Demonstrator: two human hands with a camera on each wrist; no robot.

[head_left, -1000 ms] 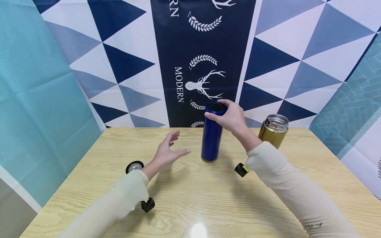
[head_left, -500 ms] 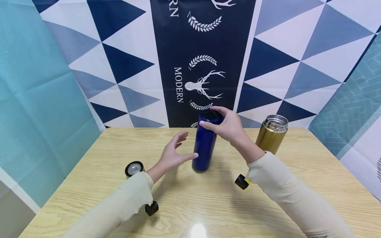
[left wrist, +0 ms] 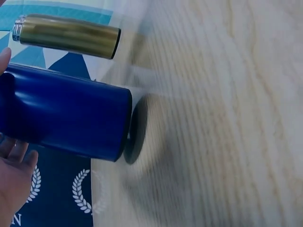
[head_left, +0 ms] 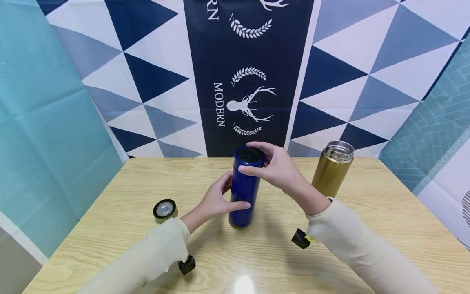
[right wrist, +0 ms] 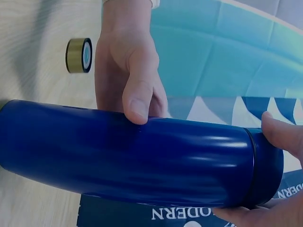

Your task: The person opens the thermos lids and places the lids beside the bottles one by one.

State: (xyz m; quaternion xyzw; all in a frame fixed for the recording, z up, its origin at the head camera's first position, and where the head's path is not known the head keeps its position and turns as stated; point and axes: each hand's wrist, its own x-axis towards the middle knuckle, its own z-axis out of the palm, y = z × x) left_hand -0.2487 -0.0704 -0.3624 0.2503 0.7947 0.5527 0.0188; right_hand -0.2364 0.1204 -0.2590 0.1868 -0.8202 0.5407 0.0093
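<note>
A blue thermos [head_left: 243, 192] with its lid on stands nearly upright between both hands in the head view. My right hand [head_left: 277, 168] grips it round the lid, thumb in front and fingers behind. Lower down, my left hand [head_left: 216, 199] wraps the body from the left, its thumb [right wrist: 138, 106] lying on the blue wall in the right wrist view. The left wrist view has the thermos's base close over the wooden table, a dark shadow beside it. A seam [right wrist: 253, 163] between lid and body shows in the right wrist view.
Behind my right forearm stands a gold thermos [head_left: 332, 171] without a lid, its steel mouth bare. A gold lid [head_left: 165, 210] lies inside-up on the table [head_left: 139, 179] at left. Patterned cloth [head_left: 249, 49] hangs behind the table's far edge.
My right hand has brought the blue thermos nearer and slightly left. My left hand, earlier apart from it with spread fingers, has moved right and taken hold of its body.
</note>
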